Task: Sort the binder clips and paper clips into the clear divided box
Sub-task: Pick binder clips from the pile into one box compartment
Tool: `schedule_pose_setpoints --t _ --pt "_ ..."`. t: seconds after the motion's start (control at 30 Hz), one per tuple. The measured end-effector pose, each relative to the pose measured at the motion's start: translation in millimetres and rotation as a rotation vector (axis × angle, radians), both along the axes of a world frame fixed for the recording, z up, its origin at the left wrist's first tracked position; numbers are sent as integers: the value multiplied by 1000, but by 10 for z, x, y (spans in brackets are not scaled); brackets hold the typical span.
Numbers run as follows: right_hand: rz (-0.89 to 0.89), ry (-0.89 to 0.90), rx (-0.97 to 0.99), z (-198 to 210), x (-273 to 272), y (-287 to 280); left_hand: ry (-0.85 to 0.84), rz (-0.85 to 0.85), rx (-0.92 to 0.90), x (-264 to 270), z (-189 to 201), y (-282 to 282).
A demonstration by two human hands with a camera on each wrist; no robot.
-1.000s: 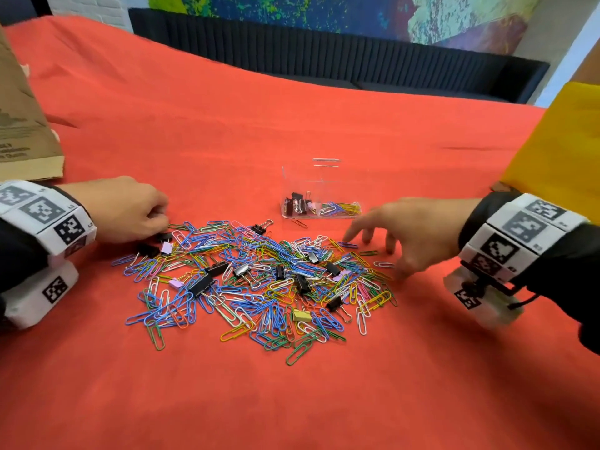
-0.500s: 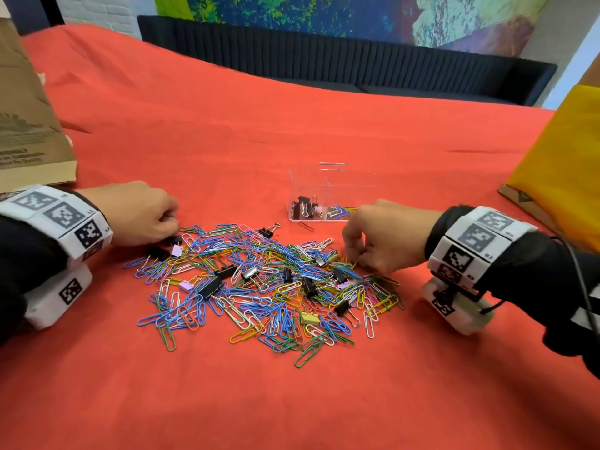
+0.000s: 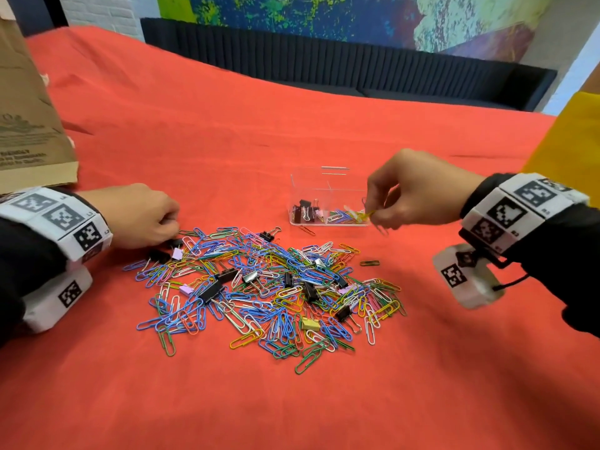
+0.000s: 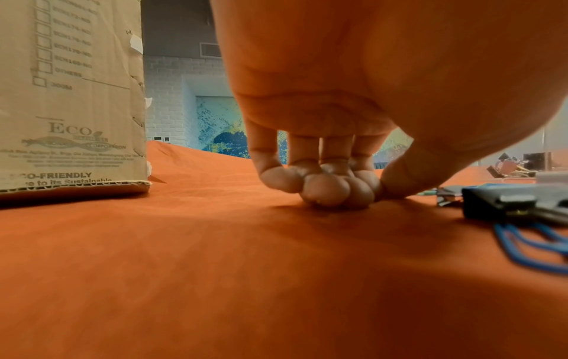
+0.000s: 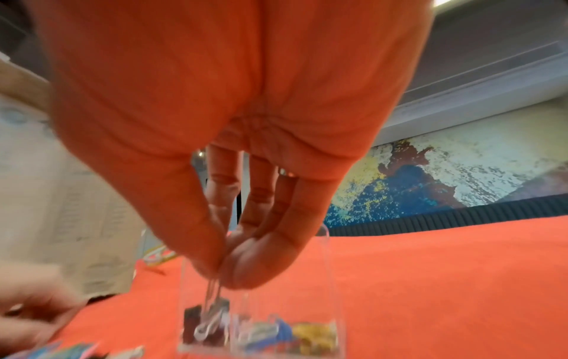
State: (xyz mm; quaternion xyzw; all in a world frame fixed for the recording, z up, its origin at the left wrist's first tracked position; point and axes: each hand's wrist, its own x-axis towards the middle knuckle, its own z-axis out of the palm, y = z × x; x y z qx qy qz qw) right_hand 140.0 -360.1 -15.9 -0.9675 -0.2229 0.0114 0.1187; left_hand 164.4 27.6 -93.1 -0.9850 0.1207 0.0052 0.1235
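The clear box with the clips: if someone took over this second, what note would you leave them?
Right hand: raised beside the clear divided box, pinching paper clips.
Left hand: curled at the pile's left edge by a black binder clip; whether it holds anything is unclear.
Done: a few binder clips in the box's left compartment, some paper clips in the right.
Left: nearly the whole mixed pile on the red cloth.

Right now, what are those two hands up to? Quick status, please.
Right hand pinches paper clips beside the clear divided box. Left hand rests curled at the pile edge; grip unclear. Nothing blocks the box.
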Motion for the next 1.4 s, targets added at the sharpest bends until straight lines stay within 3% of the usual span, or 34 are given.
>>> schedule_pose_setpoints --t 0.2,0.33,0.67,0.77,0.97,1.17,1.4 --pt "-138 -302 -11 175 370 73 -2 -4 -11 24 -18 20" --pt "-147 -307 -85 55 524 203 -10 -7 -9 36 -27 28" --pt "-100 -336 -62 19 455 136 -21 -35 5 67 -62 58" --pt "-16 -289 -65 24 259 119 -24 -35 3 70 -62 62" --pt "150 113 -321 -300 -23 147 -26 -40 9 78 -67 70" --pt "185 53 -241 -504 -57 286 -21 -26 -7 79 -61 76" --pt "180 24 -208 -361 -52 339 -10 -15 -16 42 -36 29"
